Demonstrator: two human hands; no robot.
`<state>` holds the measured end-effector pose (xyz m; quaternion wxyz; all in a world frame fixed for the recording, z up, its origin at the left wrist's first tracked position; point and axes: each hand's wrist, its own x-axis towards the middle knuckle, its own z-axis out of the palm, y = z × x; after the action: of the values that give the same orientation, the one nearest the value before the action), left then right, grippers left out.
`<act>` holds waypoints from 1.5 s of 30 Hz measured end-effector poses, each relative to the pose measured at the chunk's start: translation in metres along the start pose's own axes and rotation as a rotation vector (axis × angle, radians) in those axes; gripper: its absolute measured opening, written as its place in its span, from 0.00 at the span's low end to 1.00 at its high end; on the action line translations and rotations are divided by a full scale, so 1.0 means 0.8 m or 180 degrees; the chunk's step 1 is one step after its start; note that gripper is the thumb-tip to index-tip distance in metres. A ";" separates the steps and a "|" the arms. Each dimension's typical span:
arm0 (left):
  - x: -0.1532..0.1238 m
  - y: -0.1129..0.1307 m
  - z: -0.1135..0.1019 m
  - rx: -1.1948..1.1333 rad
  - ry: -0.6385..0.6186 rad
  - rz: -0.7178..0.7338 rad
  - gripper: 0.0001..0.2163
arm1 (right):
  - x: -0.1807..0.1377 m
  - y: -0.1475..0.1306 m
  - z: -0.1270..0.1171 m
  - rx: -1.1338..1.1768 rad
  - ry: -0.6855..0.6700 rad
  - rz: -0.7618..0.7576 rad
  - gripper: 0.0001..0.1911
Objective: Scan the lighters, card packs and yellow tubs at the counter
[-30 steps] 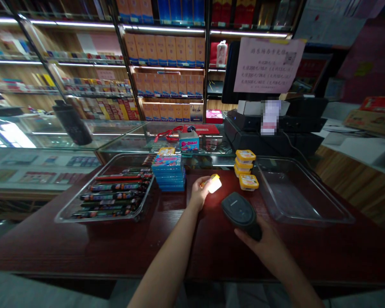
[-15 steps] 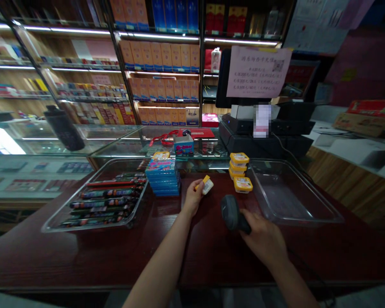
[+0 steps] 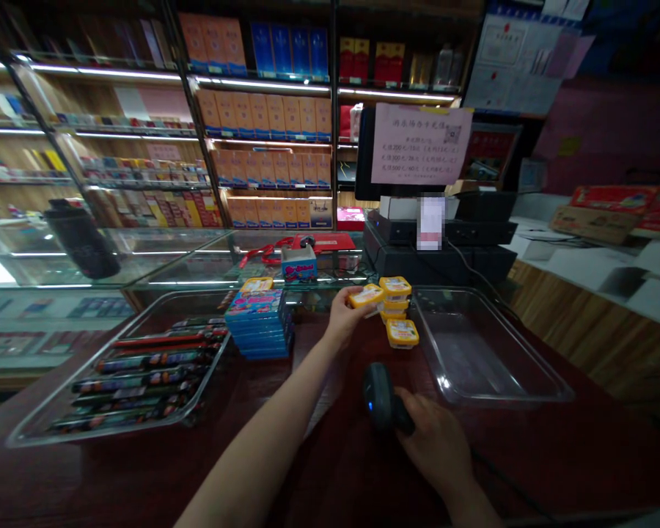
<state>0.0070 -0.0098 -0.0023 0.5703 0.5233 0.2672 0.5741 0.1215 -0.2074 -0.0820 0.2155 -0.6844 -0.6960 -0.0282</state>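
Note:
My left hand (image 3: 344, 317) is stretched forward over the dark wooden counter and pinches a small yellow-lidded tub (image 3: 366, 295). That tub hovers just left of a stack of matching tubs (image 3: 394, 288), with one more tub (image 3: 402, 333) lying in front of the stack. Nearer to me, my right hand (image 3: 437, 445) is wrapped round the handle of a black barcode scanner (image 3: 378, 394), whose head shows a small blue light.
A clear plastic tray (image 3: 509, 370) sits at the right. Another clear tray (image 3: 44, 429) at the left holds several long dark packets. A stack of blue boxes (image 3: 259, 321) stands between them. A black till (image 3: 440, 246) with a pink notice stands behind, beside glass display cases.
My left hand has carried the tub forward and right, from in front of the scanner to beside the stack. The right hand has drawn the scanner back toward me and turned it.

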 end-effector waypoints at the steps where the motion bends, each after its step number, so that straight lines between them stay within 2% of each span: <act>1: 0.014 0.003 0.013 0.0010 -0.0060 0.0098 0.28 | 0.000 0.000 0.001 0.0015 -0.0002 0.0003 0.21; 6: 0.075 0.000 0.067 0.0339 -0.0133 0.0490 0.34 | 0.001 -0.002 0.000 0.0136 -0.0040 0.0068 0.21; 10: 0.100 -0.025 0.085 0.0565 -0.0046 0.0574 0.36 | 0.003 -0.006 -0.005 0.0154 -0.0127 0.0191 0.20; 14: 0.105 -0.048 0.083 0.0570 -0.0049 0.0549 0.37 | 0.005 -0.008 -0.008 0.0183 -0.0188 0.0219 0.19; 18: 0.096 -0.054 0.075 0.1104 0.0082 0.0923 0.37 | 0.006 -0.008 -0.011 0.0209 -0.0231 0.0258 0.20; 21: 0.088 -0.059 0.068 0.1512 0.0227 0.1018 0.30 | 0.006 -0.007 -0.012 0.0230 -0.0256 0.0256 0.21; 25: 0.087 -0.074 0.063 0.1509 0.0403 0.0862 0.17 | 0.005 -0.006 -0.010 0.0160 -0.0231 0.0221 0.21; 31: 0.097 -0.087 0.065 0.1035 0.0435 0.0619 0.13 | 0.005 -0.005 -0.009 0.0069 -0.0228 0.0231 0.21; 35: 0.096 -0.085 0.063 0.1049 0.0320 0.0616 0.12 | 0.005 -0.004 -0.010 0.0116 -0.0254 0.0243 0.20; 39: 0.082 -0.071 0.053 0.1360 0.0414 0.0814 0.16 | 0.001 -0.001 -0.006 0.0175 -0.0203 0.0127 0.20; 42: 0.066 -0.045 0.035 0.1718 0.0383 0.1019 0.15 | -0.005 0.003 0.001 0.0216 -0.0049 0.0044 0.20; 45: 0.055 -0.002 0.007 0.2213 0.0239 0.1380 0.12 | -0.009 0.006 0.006 0.0227 0.0122 -0.0038 0.20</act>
<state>0.0213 0.0298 0.0106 0.2152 0.7077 0.3495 0.5751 0.1250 -0.2126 -0.0903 0.2530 -0.6714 -0.6963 -0.0178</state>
